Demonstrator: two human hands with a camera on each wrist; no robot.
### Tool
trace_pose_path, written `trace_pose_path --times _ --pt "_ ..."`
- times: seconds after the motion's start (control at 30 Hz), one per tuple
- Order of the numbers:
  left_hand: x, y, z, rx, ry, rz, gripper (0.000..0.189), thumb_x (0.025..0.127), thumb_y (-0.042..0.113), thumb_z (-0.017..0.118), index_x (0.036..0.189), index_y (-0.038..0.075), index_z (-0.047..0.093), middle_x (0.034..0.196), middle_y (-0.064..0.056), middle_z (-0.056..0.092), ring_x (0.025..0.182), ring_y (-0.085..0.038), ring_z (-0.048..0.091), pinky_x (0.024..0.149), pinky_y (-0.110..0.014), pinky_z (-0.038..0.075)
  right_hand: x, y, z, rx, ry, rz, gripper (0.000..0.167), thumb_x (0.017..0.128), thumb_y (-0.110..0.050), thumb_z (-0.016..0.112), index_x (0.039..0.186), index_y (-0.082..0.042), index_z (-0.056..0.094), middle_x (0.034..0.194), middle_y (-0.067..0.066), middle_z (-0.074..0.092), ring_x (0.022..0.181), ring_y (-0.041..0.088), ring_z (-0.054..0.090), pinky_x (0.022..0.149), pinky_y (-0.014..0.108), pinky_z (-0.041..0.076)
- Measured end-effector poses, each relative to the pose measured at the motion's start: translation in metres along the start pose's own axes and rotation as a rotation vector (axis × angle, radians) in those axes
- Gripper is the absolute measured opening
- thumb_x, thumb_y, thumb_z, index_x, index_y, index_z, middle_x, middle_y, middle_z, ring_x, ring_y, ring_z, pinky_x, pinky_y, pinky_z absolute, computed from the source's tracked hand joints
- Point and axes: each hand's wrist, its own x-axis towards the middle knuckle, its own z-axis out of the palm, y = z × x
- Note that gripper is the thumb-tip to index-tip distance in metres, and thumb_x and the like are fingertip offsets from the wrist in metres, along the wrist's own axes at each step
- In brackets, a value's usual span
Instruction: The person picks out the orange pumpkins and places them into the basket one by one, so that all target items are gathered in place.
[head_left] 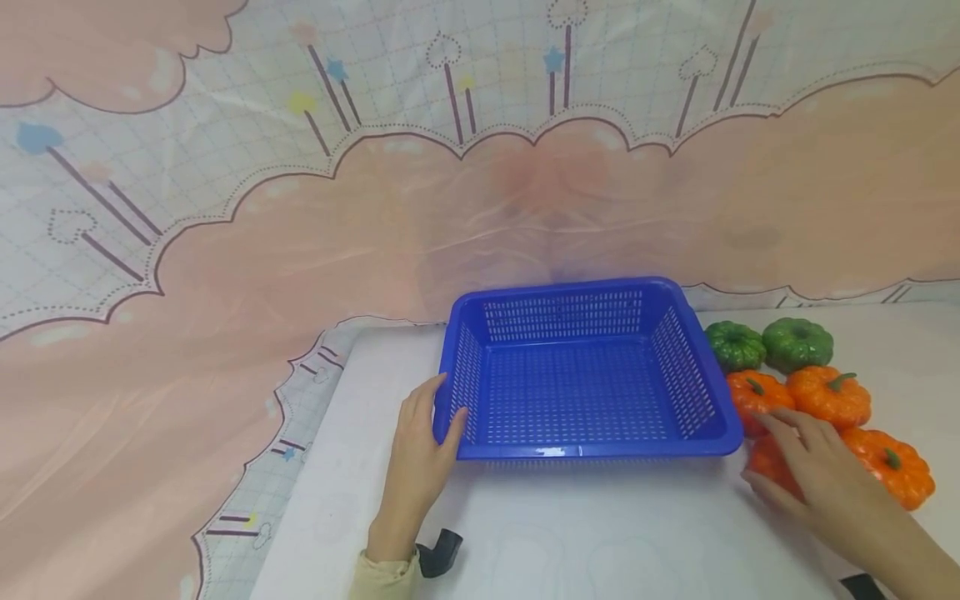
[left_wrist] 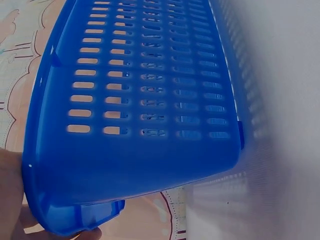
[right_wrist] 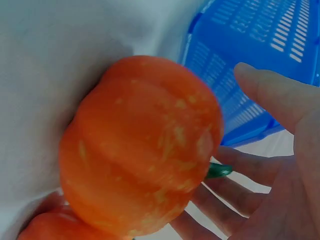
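A blue plastic basket (head_left: 573,396) with slotted walls stands at the middle of the white table. My left hand (head_left: 416,454) holds its left rim near the front corner, thumb at the inner side and fingers outside. In the left wrist view the fingers (left_wrist: 11,192) show at the rim, partly behind the basket wall (left_wrist: 145,167). My right hand (head_left: 832,487) is spread over an orange pumpkin (right_wrist: 140,145) at the basket's right front corner. Its fingers reach past the green stem (right_wrist: 220,170), while the thumb (right_wrist: 265,90) stands apart from the pumpkin.
More orange pumpkins (head_left: 828,396) lie close together right of the basket. Behind them are two green pumpkins (head_left: 735,346), the left one beside the basket wall. A patterned pink and white cloth (head_left: 300,250) hangs behind the table and along its left edge.
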Motion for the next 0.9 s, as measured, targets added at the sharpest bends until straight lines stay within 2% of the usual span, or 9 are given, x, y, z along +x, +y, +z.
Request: trace_pose_path --times 0.17,0.3,0.47,0.6,0.9 --pt "0.003 -0.002 0.0 -0.014 0.017 0.007 0.057 0.097 0.023 0.064 0.146 0.005 0.043 0.144 -0.015 0.051 0.135 -0.032 0.048 0.11 -0.049 0.041 0.001 0.008 -0.001 -0.041 -0.073 0.03 0.065 0.083 -0.041 0.078 0.127 0.001 0.057 0.121 0.026 0.054 0.109 0.043 0.049 0.088 0.069 0.046" --pt "0.005 -0.005 0.0 -0.056 0.028 0.02 0.054 0.096 0.02 0.064 0.144 0.004 0.045 0.14 -0.015 0.054 0.131 -0.03 0.051 0.107 -0.046 0.045 0.002 0.012 0.0 -0.062 -0.09 0.044 0.061 0.083 -0.042 0.078 0.122 0.002 0.06 0.116 0.025 0.056 0.106 0.043 0.052 0.088 0.068 0.046" --pt "0.009 -0.01 0.0 -0.141 0.038 0.03 0.05 0.097 0.017 0.064 0.142 0.003 0.047 0.138 -0.016 0.055 0.129 -0.03 0.053 0.105 -0.047 0.046 0.003 0.015 0.002 -0.057 -0.073 0.04 0.055 0.082 -0.042 0.079 0.115 -0.001 0.064 0.114 0.022 0.057 0.104 0.041 0.053 0.086 0.066 0.048" --pt "0.012 -0.014 -0.001 -0.188 0.034 0.011 0.048 0.096 0.015 0.065 0.14 0.004 0.05 0.137 -0.014 0.056 0.128 -0.029 0.054 0.103 -0.045 0.048 0.004 0.016 0.003 -0.05 -0.055 0.033 0.052 0.078 -0.042 0.082 0.109 -0.003 0.067 0.111 0.022 0.058 0.103 0.041 0.053 0.085 0.066 0.048" --pt "0.016 -0.022 0.004 -0.309 0.027 -0.025 0.047 0.094 0.01 0.067 0.138 0.006 0.053 0.138 -0.015 0.056 0.126 -0.032 0.056 0.101 -0.046 0.05 0.007 0.022 0.003 -0.003 -0.084 0.088 0.062 0.075 -0.056 0.08 0.108 -0.004 0.067 0.113 0.024 0.057 0.103 0.044 0.05 0.083 0.07 0.046"
